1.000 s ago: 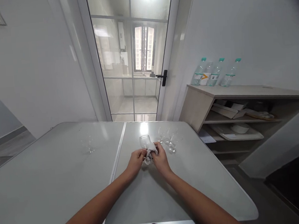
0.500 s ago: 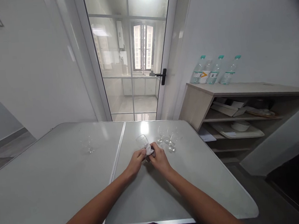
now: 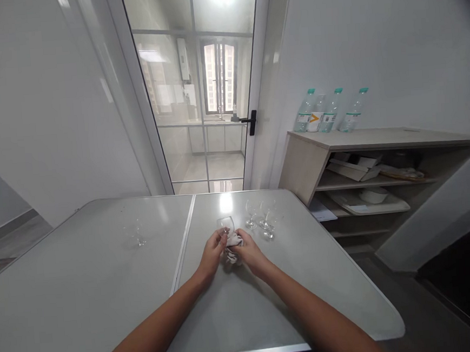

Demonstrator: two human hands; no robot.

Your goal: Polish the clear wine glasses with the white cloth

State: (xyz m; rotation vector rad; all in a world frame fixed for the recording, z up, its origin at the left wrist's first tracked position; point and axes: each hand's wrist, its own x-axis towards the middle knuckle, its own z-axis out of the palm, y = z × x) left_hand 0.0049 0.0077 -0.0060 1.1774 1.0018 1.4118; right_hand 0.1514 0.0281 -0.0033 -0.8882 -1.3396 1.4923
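Note:
A clear wine glass (image 3: 225, 223) is held in front of me over the table, its bowl at the top. My left hand (image 3: 214, 252) is closed on the glass at the bowl's left side. On the other side, my right hand (image 3: 250, 249) grips a white cloth (image 3: 235, 240) and presses it against the glass below the bowl. Part of the cloth hangs down beneath the hands. The fingers and cloth hide the glass's stem and foot. Several more wine glasses (image 3: 266, 219) stand to the right, and another wine glass (image 3: 139, 239) is on the left half.
The pale table (image 3: 106, 294) has a metal seam (image 3: 183, 242) across it. Behind it is a glass door (image 3: 199, 92) with a black handle (image 3: 252, 122). At the right, a wooden shelf unit (image 3: 304, 154) carries plastic bottles (image 3: 330, 111) on top, with boxes and a tray inside.
The glass has gone from tilted to more upright between my hands. More of the cloth now shows, with a part hanging under the hands. The view has shifted slightly.

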